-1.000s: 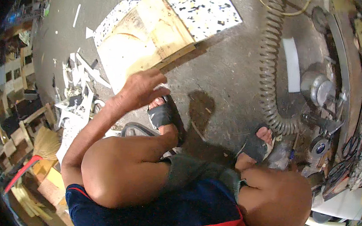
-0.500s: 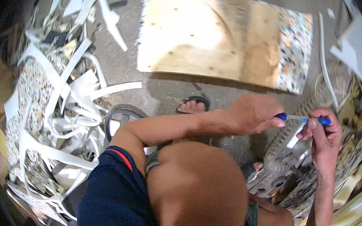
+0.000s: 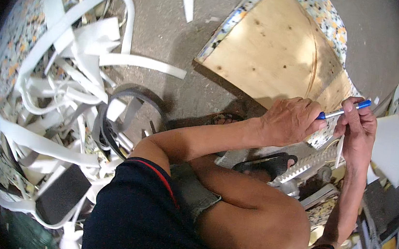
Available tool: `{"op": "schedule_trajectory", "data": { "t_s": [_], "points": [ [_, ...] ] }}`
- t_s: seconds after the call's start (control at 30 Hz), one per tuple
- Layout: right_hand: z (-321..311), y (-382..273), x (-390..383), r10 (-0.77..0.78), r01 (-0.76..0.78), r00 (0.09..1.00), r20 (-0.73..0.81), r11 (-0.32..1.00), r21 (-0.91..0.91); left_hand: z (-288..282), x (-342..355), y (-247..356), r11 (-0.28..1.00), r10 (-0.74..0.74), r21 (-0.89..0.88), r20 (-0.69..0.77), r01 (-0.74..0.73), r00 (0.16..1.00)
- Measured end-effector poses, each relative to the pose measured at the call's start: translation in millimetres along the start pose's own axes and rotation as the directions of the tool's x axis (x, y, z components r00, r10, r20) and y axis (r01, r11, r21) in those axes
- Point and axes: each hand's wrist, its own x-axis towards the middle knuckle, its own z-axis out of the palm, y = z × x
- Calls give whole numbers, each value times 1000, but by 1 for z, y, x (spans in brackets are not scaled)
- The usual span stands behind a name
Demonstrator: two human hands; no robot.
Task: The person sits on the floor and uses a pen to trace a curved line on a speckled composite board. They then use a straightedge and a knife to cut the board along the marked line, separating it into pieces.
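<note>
Both of my hands are on a slim blue-and-white pen (image 3: 334,114), which slants up toward the right. My left hand (image 3: 287,121) grips its blue left end between thumb and fingers, back of the hand upward. Thumb and fingertips of my right hand (image 3: 360,131) pinch it near the other blue end, which sticks out past them. A narrow white strip (image 3: 339,151) hangs just below the right hand; whether that hand holds it I cannot tell. Beyond the hands a plywood board (image 3: 275,54) lies on a speckled foam sheet (image 3: 330,16).
White foam strips (image 3: 46,145) and offcuts are heaped at left, with a dark curved band (image 3: 106,129) beside them. My bent knee (image 3: 267,224) is under my arms. At right lie a white sheet (image 3: 388,144), a ridged pale strip (image 3: 307,165) and more scraps. Grey floor (image 3: 166,28) shows between.
The view has turned, so the board now appears slanted and farther right, and my knee shows more. The pen tilts more steeply upward to the right. Both hands keep their grip on it.
</note>
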Motion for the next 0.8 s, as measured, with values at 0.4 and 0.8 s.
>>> {"op": "schedule_trajectory", "data": {
  "t_s": [0.4, 0.8],
  "points": [
    [-100, -155, 66, -493, 511, 859, -138, 803, 308, -70, -59, -1, 988, -132, -82, 30, 134, 991],
    [193, -31, 122, -235, 410, 571, 786, 912, -25, 14, 54, -41, 753, -94, 641, -125, 153, 988]
  ]
}}
